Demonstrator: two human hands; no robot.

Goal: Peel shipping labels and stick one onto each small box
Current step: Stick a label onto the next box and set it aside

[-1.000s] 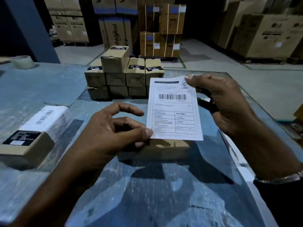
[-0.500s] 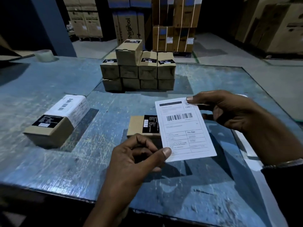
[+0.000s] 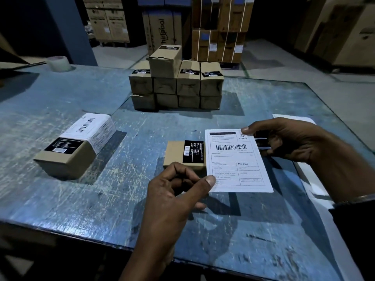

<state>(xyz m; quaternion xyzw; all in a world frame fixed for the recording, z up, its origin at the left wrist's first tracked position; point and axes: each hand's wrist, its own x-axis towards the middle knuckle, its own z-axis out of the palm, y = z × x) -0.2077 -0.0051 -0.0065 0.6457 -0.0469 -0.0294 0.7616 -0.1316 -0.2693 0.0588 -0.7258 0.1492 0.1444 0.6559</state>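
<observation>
A white shipping label (image 3: 236, 159) with a barcode hangs just above the table, held by both hands. My left hand (image 3: 178, 191) pinches its lower left corner between thumb and fingers. My right hand (image 3: 288, 140) pinches its upper right corner. Directly left of the label and partly behind it lies a small brown box (image 3: 178, 153) with a black sticker on top. A second small box (image 3: 67, 151) at the left carries a white label wrapped over its far end. A stack of several small brown boxes (image 3: 176, 84) stands at the back of the table.
The blue scratched table (image 3: 101, 199) has its near edge close to me. A roll of clear tape (image 3: 57, 62) sits at the far left corner. White sheets (image 3: 308, 175) lie under my right forearm. Large cartons (image 3: 219, 27) stand on the floor behind.
The view tilted down and the label came lower, from covering the box to hanging at its right side. Both hands kept their pinch on its corners.
</observation>
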